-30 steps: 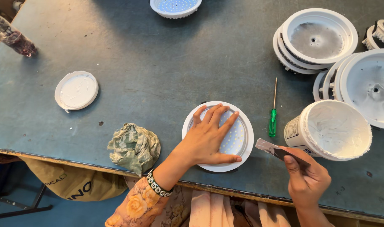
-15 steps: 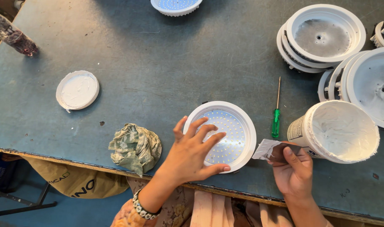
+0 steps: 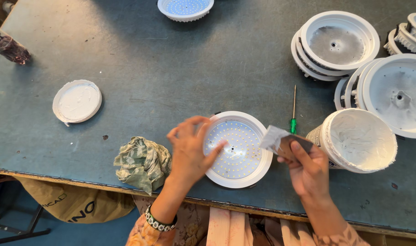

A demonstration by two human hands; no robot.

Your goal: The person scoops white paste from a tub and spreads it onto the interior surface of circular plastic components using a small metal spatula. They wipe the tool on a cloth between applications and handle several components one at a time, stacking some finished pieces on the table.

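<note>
Crumpled rag (image 3: pixel 143 163) left of lamp disc (image 3: pixel 239 149), screwdriver (image 3: pixel 293 114), paste tub (image 3: pixel 360 139) right

The dark teal table top (image 3: pixel 171 68) looks like a matt, scuffed sheet, with a bare wooden strip along its near edge. Near that edge lies a round white plastic lamp housing (image 3: pixel 239 149), smooth-rimmed, its inner disc studded with small glossy yellow diodes. The left hand (image 3: pixel 190 148) rests on its rim. The right hand (image 3: pixel 308 171) pinches a flat scraper (image 3: pixel 281 140) smeared with white paste. Beside it stands a white plastic tub (image 3: pixel 360 139), its inside coated in thick, rough, matt paste. A crumpled green patterned cloth rag (image 3: pixel 143 163) is soft and creased. The white round lid (image 3: pixel 77 101) carries a dull paste film. The screwdriver (image 3: pixel 293 111) has a thin metal shaft and a glossy green plastic handle.
</note>
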